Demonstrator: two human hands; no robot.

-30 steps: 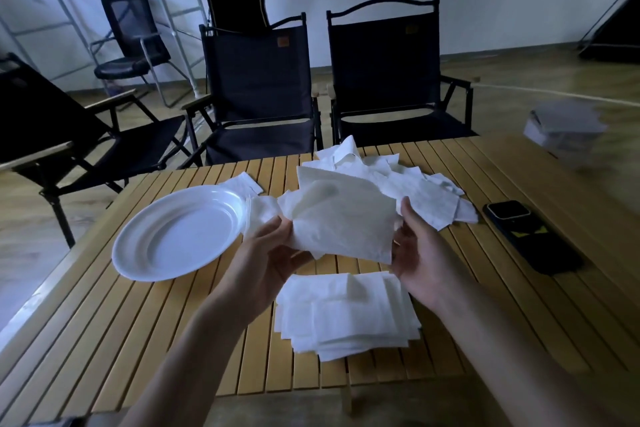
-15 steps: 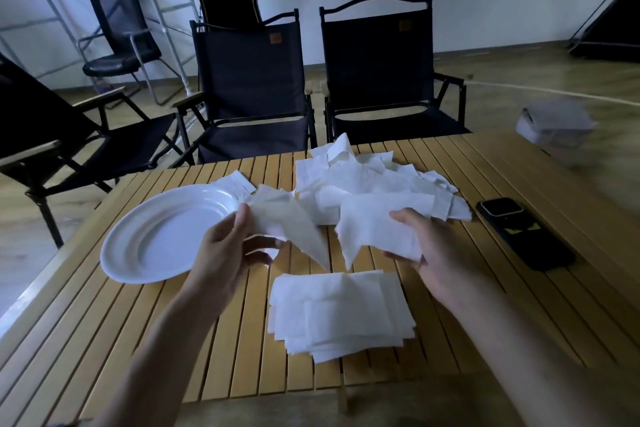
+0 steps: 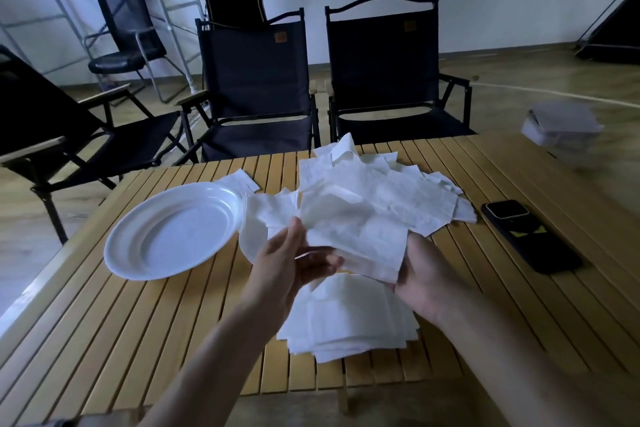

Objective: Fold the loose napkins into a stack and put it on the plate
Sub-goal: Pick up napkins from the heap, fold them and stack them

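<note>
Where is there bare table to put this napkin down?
Bare slats lie near-left, bordered by plate and folded stack, and right, between stack and phone. Crowded centre: loose pile, left hand and right hand gripping the napkin.

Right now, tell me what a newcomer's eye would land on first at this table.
A white napkin, held up mid-table between the left grip and the right grip, draws the eye first. Below it a folded stack lies near the table's front edge, with a loose heap of napkins behind. A bare white plate sits to the left.
</note>
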